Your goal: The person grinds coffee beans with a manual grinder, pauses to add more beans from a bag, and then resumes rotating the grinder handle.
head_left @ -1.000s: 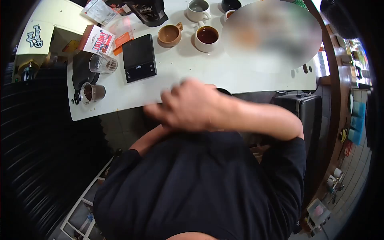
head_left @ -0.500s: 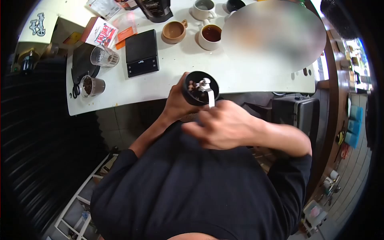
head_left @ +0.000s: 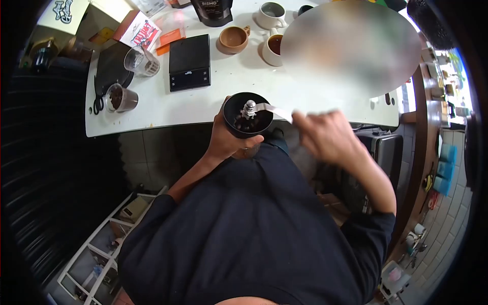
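A black hand grinder (head_left: 234, 127) with some coffee beans (head_left: 247, 122) in its open top is held upright in front of the table's edge. My left hand (head_left: 226, 138) is wrapped round its body from the left. A silver crank arm (head_left: 275, 110) runs from the grinder's centre out to the right. At its outer end my right hand (head_left: 325, 133) is closed, slightly blurred, and its fingers hide the crank's knob.
On the white table (head_left: 168, 113) are a black scale (head_left: 189, 61), a brown wooden cup (head_left: 234, 39), a cup of dark liquid (head_left: 273, 50), a grey-white mug (head_left: 270, 16), a cup of grounds (head_left: 122, 98), a clear cup (head_left: 142, 62), a black pouch (head_left: 213, 11) and scissors (head_left: 98, 101). A blurred area covers the right.
My right hand has swung right and slightly up with the crank, which pointed toward my body before and now points right. The grinder has shifted slightly left.
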The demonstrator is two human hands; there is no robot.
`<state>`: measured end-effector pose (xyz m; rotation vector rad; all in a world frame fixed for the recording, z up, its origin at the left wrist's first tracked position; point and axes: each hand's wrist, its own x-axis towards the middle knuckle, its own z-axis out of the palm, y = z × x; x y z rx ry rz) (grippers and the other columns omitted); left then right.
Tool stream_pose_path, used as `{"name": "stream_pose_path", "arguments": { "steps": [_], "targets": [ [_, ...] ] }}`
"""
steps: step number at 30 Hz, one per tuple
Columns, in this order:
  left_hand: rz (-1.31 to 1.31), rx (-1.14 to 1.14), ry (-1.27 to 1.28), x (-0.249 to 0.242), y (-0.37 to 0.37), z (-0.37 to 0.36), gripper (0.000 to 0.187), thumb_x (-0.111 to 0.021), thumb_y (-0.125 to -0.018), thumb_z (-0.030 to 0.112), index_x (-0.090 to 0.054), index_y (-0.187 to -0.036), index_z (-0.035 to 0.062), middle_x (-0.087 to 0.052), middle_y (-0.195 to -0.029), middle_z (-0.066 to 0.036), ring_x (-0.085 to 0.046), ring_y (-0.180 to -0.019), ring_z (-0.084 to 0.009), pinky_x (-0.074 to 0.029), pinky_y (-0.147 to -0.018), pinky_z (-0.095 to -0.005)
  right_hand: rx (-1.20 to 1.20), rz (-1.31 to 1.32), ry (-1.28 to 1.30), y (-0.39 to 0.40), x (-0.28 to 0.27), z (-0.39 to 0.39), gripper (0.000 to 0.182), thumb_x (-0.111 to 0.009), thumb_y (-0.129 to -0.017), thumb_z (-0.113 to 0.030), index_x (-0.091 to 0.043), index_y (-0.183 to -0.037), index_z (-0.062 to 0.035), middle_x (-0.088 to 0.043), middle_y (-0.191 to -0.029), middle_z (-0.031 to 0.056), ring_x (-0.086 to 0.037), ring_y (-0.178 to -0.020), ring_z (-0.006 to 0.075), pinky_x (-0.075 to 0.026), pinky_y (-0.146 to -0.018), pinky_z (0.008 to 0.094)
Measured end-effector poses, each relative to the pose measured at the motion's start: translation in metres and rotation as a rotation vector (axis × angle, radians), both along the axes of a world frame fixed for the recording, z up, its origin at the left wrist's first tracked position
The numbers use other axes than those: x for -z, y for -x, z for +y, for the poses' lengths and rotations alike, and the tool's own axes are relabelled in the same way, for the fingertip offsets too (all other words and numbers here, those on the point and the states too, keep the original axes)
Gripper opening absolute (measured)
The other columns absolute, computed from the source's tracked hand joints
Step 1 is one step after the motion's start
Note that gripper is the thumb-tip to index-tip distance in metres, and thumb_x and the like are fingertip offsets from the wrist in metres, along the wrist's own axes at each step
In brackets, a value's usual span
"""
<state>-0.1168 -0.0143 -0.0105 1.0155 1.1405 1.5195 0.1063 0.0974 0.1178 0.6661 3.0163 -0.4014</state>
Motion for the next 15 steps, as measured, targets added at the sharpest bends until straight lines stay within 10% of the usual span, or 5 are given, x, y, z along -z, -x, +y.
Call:
{"name": "stream_pose_path", "arguments": {
  "steps": [4, 7, 10, 12, 15],
  "targets": [
    [0.195, 0.103, 0.091, -0.009, -0.008, 0.005, 0.081, -0.100, -0.060, 0.028, -0.056, -0.123, 0.0025, -0.069, -0.111, -0.007, -0.067, -0.102, -0.0147, -0.055, -0.094, -0.0324, -0.368, 0.119, 0.056, 0.031, -0.026, -0.055, 0.021, -0.062, -0.085, -0.025, -0.059, -0.100, -0.0097, -0.053, -0.064, 0.0033, -0.063, -0.053, 0.0260, -0.046, -0.046, 0.0403],
    [0.162, 0.249, 0.261, -0.007, -0.018, 0.006, 0.045, -0.081, -0.086, 0.025, -0.056, -0.119, 0.0068, -0.072, -0.098, -0.005, -0.073, -0.090, -0.0178, -0.059, -0.083, -0.0330, -0.514, 0.220, -0.015, 0.087, -0.015, -0.060, 0.020, -0.055, -0.093, -0.027, -0.062, -0.100, -0.0085, -0.059, -0.066, 0.0081, -0.065, -0.055, 0.0267, -0.048, -0.047, 0.0429],
    [-0.530, 0.245, 0.694, -0.022, -0.033, -0.019, 0.090, -0.097, -0.065, 0.038, -0.051, -0.133, 0.0005, -0.066, -0.122, -0.011, -0.066, -0.113, -0.0202, -0.057, -0.093, -0.0406, -0.412, 0.243, -0.072, 0.135, -0.015, -0.026, 0.023, -0.051, -0.096, -0.023, -0.064, -0.098, -0.0048, -0.067, -0.069, 0.0143, -0.069, -0.061, 0.0309, -0.050, -0.051, 0.0456],
    [0.374, 0.233, -0.244, -0.017, -0.022, -0.015, 0.113, -0.104, -0.048, 0.038, -0.048, -0.138, 0.0005, -0.068, -0.117, -0.011, -0.069, -0.106, -0.0215, -0.056, -0.096, -0.0361, -0.225, 0.055, 0.006, 0.142, -0.015, 0.019, 0.020, -0.052, -0.094, -0.019, -0.064, -0.098, -0.0043, -0.067, -0.069, 0.0146, -0.069, -0.066, 0.0344, -0.051, -0.056, 0.0473],
    [0.123, 0.156, -0.067, -0.013, -0.015, -0.024, 0.104, -0.103, -0.049, 0.036, -0.050, -0.130, -0.0007, -0.068, -0.114, -0.009, -0.067, -0.105, -0.0165, -0.053, -0.097, -0.0324, -0.029, 0.118, -0.018, 0.093, 0.031, 0.062, 0.018, -0.055, -0.093, -0.019, -0.063, -0.101, -0.0046, -0.064, -0.069, 0.0179, -0.065, -0.068, 0.0412, -0.049, -0.061, 0.0521]
  ]
}}
